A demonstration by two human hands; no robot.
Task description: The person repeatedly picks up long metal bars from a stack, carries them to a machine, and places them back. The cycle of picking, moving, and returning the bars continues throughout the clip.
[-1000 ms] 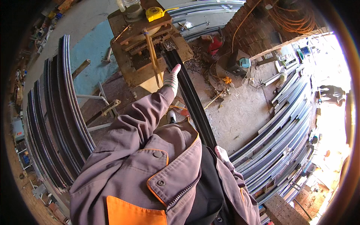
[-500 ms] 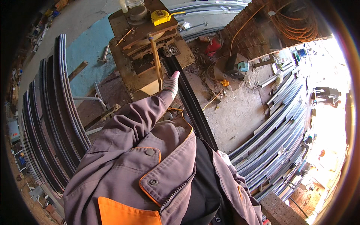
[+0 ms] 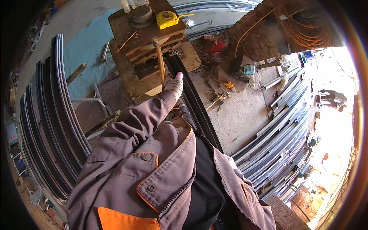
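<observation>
A long black metal profile (image 3: 195, 103) slants from a worn wooden machine table (image 3: 191, 57) down to my waist. My left hand (image 3: 174, 86), in a striped glove, is closed on the profile's left side near the table, thumb along its edge; its other fingers are mostly hidden. Just left of this hand rises a slim wooden handle (image 3: 160, 61), its lower end close to the glove. Only a pale sliver of my right hand (image 3: 232, 163) shows beside the open jacket, by the profile's near end; its fingers are hidden.
A yellow tape measure (image 3: 166, 20) lies on the table's raised board beside a round metal piece (image 3: 141, 16). Dark profiles (image 3: 51, 111) are stacked at left, grey ones (image 3: 280, 134) at right. An orange hose coil (image 3: 306, 30) hangs at upper right. A person (image 3: 332, 99) stands far right.
The view has shifted slightly, so the table and stacks sit a little differently. My left hand keeps its place on the profile. Less of my right hand shows now.
</observation>
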